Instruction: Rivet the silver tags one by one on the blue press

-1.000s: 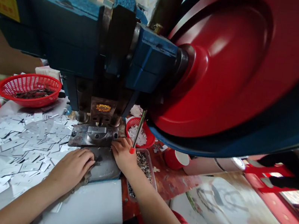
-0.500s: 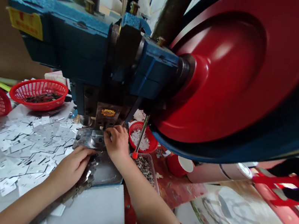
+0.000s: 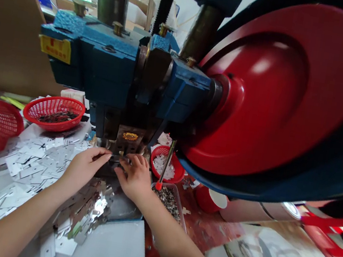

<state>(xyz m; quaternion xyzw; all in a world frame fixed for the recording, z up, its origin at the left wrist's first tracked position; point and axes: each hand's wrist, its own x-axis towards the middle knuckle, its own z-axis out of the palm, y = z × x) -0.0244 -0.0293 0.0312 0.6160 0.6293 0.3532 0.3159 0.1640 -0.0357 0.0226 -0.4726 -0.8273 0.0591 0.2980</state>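
- Metal die (image 3: 116, 159): dk. gray, mostly hidden, detail unclear.
- Metal pcs. (image 3: 90, 207): thin, flat, some shiny, loose, overlapping, nearer cam. than die.

Right of the frame's bottom centre, the red counter (image 3: 196, 228) is showing; a clear tub (image 3: 183, 213), a small red basket (image 3: 179, 172) and a red container (image 3: 204, 199) are sitting on it. White padding (image 3: 117, 243) is covering its lower left.

The left hand (image 3: 84, 170) has moved up from the press bed's (image 3: 126, 206) left edge to the die (image 3: 116, 159), uncovering metal pieces (image 3: 97, 208) there.
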